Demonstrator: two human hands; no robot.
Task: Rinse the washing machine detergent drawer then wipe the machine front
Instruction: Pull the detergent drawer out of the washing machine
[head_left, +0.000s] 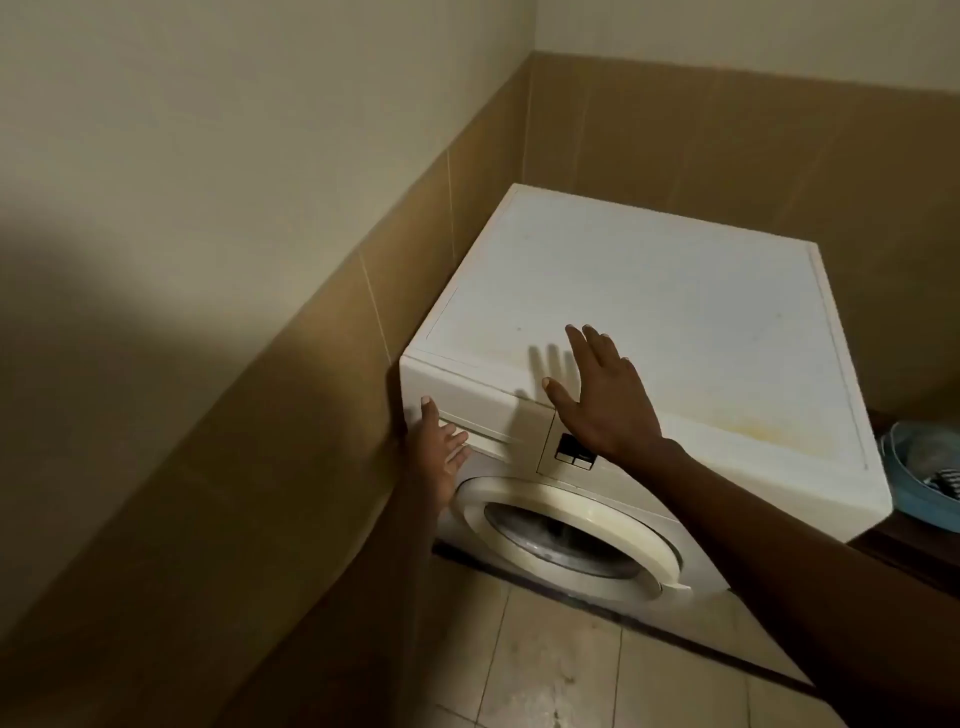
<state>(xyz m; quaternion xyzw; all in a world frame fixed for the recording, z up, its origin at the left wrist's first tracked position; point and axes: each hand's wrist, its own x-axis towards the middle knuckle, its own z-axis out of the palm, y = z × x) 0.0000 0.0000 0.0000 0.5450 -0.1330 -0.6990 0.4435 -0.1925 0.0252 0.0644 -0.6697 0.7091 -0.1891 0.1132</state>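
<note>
A white front-loading washing machine (649, 322) stands in the corner of a tiled room. Its detergent drawer (483, 410) sits closed at the top left of the front panel. My left hand (436, 447) is at the drawer's lower left edge, fingers straight and touching the front, thumb up along the left side. My right hand (597, 395) hovers flat with spread fingers over the machine's top front edge, above the control buttons (574, 452). The round door (566, 535) below is closed.
Brown tiled walls close in on the machine's left and back. A blue basin (924, 467) with dark items sits to the machine's right on a dark ledge. Beige floor tiles (561, 660) lie in front.
</note>
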